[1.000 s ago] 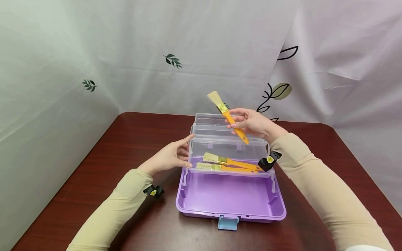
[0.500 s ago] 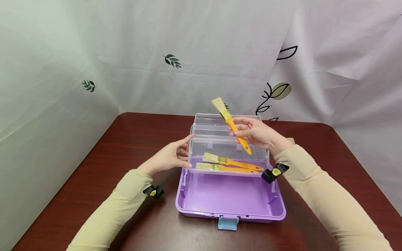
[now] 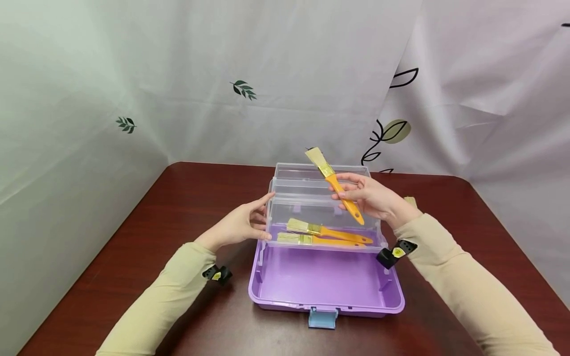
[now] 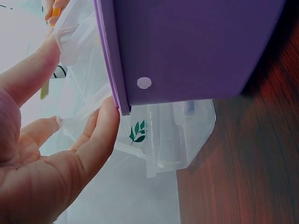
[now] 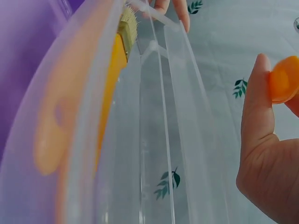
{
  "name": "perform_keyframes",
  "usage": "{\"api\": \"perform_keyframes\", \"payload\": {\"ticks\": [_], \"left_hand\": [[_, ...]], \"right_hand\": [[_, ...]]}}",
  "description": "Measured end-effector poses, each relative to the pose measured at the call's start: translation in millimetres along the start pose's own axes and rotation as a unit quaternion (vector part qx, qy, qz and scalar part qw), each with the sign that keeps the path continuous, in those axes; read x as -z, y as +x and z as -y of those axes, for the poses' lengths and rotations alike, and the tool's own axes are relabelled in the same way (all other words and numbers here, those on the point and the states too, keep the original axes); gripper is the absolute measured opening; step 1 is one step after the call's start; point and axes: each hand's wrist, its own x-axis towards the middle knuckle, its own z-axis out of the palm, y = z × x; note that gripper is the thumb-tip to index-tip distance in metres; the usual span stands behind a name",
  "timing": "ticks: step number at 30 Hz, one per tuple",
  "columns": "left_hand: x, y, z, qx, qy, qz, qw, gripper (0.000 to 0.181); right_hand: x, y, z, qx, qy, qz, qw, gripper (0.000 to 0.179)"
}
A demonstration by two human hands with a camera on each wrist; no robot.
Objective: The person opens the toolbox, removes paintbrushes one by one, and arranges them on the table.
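Observation:
My right hand (image 3: pixel 371 198) pinches a paintbrush (image 3: pixel 352 209) by its orange handle, pale bristles tilted up and left, above the clear trays. Below it, two similar paintbrushes, an upper one (image 3: pixel 343 234) and a lower one (image 3: pixel 331 241), lie in the front clear tray (image 3: pixel 329 248) of an opened purple box (image 3: pixel 322 277). At the box's left end, my left hand (image 3: pixel 242 222) holds the tray, thumb at its front corner and fingers reaching back along its side. The left wrist view shows the fingers (image 4: pixel 100 135) right by the purple rim.
Behind the front tray rise more clear tiers (image 3: pixel 320 190). A blue latch (image 3: pixel 322 318) hangs open at the box's front. Bristles of another brush (image 3: pixel 410 201) show beyond my right wrist. A printed curtain (image 3: pixel 285 74) stands behind the dark wooden table (image 3: pixel 133 237).
My right hand has lowered and moved rightward with the paintbrush, uncovering the bristles beyond its wrist. The left hand has stayed at the tray.

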Motion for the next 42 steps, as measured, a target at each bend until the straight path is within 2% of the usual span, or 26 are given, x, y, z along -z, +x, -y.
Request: {"api": "perform_keyframes", "payload": {"ticks": [5,15,28,33,38,42], "left_hand": [[-0.8,0.0,1.4,-0.003,0.001,-0.002,1.0,0.1],[-1.1,1.0,-1.1,0.002,0.0,0.002,1.0,0.101],[0.7,0.9,1.0,-0.01,0.001,0.001,1.0,0.099],[0.9,1.1,0.9,-0.011,-0.001,0.003,0.9999,0.099],[0.8,1.7,1.6,-0.013,0.003,0.005,0.9999,0.099],[0.9,1.1,0.2,-0.009,0.003,0.005,0.9999,0.099]], "right_hand": [[6,-5.5,-5,0.0,0.008,-0.009,0.9999,0.045],[18,-17.7,-12,0.002,0.066,-0.006,0.9978,0.039],[24,-23.2,-11,0.024,0.079,0.008,0.9965,0.031],[29,-29.2,-13,0.042,0.102,0.042,0.993,0.033],[37,-33.2,-16,0.077,0.149,0.097,0.9811,0.033],[42,-38.6,-19,0.092,0.154,0.103,0.9784,0.033]]}}
